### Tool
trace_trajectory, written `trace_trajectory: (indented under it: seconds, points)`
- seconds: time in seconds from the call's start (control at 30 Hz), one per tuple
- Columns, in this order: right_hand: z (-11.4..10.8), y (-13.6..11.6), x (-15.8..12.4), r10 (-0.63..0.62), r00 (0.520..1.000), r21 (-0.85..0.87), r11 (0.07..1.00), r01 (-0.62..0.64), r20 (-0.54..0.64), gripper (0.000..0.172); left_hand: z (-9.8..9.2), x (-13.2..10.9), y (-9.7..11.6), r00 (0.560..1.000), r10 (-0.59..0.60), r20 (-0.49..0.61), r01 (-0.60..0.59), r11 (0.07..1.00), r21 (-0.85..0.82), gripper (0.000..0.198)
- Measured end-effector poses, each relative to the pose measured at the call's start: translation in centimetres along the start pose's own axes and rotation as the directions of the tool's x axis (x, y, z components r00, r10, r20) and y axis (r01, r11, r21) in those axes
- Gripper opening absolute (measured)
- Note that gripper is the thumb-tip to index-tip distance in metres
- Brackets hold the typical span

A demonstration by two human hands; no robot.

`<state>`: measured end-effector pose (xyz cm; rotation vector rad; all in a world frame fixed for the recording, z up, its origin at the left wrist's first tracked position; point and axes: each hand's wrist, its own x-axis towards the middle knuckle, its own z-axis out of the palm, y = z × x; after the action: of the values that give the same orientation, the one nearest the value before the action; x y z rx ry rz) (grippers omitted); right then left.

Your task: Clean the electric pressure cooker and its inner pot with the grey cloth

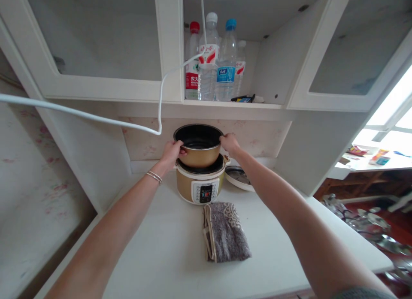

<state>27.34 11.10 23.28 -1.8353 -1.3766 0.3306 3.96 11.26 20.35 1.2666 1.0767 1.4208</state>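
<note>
Between my two hands is a gold inner pot [201,156] with a black inside, raised above the open body of an electric cooker [185,185]. My left hand [173,152] pinches the pot's rim on the left, and a bracelet circles that wrist. On the opposite side, my right hand [229,143] grips the rim. The cooker's front panel has a small display and buttons. Just right of the cooker lies its round lid [240,179], inner side up and partly hidden by my right forearm. A folded grey-brown towel [225,232] rests in front.
A white cable [96,118] hangs across the upper left, close to the camera. Overhead, an open shelf [267,105] of the white cabinet holds several plastic bottles [226,69]. Metal items [370,221] sit lower right, beyond the white counter [154,256].
</note>
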Motion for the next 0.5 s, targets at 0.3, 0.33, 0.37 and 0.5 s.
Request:
trace_trajectory:
  seconds: [0.3,0.33,0.37,0.5]
  points:
    - [-0.6,-7.3,-3.2,-0.387,0.912,0.477,0.832,0.282,0.136,0.026,-6.8,-5.4,5.9,0.935,0.221,-0.276,-0.275,0.946,-0.171,0.021]
    - [-0.1,-7.8,-3.8,-0.404,0.891,0.504,0.825,0.256,0.209,0.026,-7.6,-6.2,6.0,0.911,0.219,-0.349,-0.294,0.939,-0.177,0.021]
    - [0.6,-8.2,-4.5,-0.415,0.866,0.521,0.823,0.227,0.279,0.025,-8.3,-7.0,6.0,0.883,0.218,-0.415,-0.313,0.933,-0.177,0.021]
    - [3.8,-9.0,-7.1,-0.396,0.796,0.504,0.853,0.134,0.458,0.018,-10.8,-10.6,4.6,0.793,0.236,-0.562,-0.348,0.932,-0.100,0.022]
